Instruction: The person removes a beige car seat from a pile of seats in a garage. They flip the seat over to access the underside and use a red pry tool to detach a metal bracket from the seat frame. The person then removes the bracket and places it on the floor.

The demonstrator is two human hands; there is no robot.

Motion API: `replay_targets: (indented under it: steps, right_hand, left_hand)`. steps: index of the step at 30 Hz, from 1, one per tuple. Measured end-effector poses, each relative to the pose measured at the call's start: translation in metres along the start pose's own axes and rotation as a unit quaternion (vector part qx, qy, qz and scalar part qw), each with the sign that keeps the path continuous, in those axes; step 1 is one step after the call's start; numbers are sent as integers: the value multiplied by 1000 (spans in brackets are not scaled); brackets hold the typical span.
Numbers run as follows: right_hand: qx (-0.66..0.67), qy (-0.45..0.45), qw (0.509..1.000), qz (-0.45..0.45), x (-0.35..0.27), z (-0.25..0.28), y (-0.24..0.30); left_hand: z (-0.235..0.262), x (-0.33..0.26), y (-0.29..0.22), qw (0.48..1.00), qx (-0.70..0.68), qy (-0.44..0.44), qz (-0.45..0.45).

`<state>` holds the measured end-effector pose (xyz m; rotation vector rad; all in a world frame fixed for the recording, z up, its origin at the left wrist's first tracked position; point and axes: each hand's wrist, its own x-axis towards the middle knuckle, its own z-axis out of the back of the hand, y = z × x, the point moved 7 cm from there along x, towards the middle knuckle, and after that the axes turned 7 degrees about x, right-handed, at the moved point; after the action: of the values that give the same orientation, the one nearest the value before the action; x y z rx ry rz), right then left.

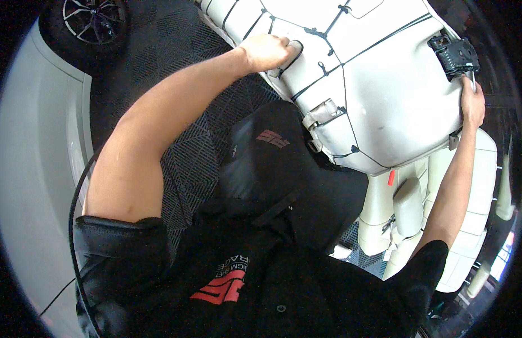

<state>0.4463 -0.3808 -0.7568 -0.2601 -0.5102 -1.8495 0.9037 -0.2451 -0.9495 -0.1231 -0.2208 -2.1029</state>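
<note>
At the far left, a pale grey car body panel [30,169] curves along the edge of the view, with a dark alloy wheel [95,19] above it at the top. A black ribbed floor mat [182,50] covers the ground between the car and the person.

The person's left hand [266,52] reaches up and forward, fingers curled and pressed into an oval recess in the left part of a large cream-white moulded panel [379,84]; it grips the edge of that recess. The panel is held above and in front of the person, filling the upper middle and right of the view, its back side facing the camera. Thin black wiring [328,31] runs across it in lines, fastened at several spots, and a grey bracket [324,112] sits at its lower left edge.

Further right, a black plastic connector block [455,53] is mounted near the panel's right edge. Just below it, the right hand [474,104] is closed around the panel's right rim, with a slim dark part rising from the fingers towards the block. Under the panel, cream-coloured car seats [441,208] stand, one bearing a small red tab [391,177].
</note>
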Motion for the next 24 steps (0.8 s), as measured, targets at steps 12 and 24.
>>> replay_targets:
  steps: [12, 24]
  right_hand:
    - [23, -7, 1000, 1, -16, 11, 14]
    - [83, -8, 996, 31, -27, 30, 29]
  left_hand:
    - [-47, -27, 25, 660, -511, -17, 551]
    - [21, 0, 13, 968, -107, 97, 203]
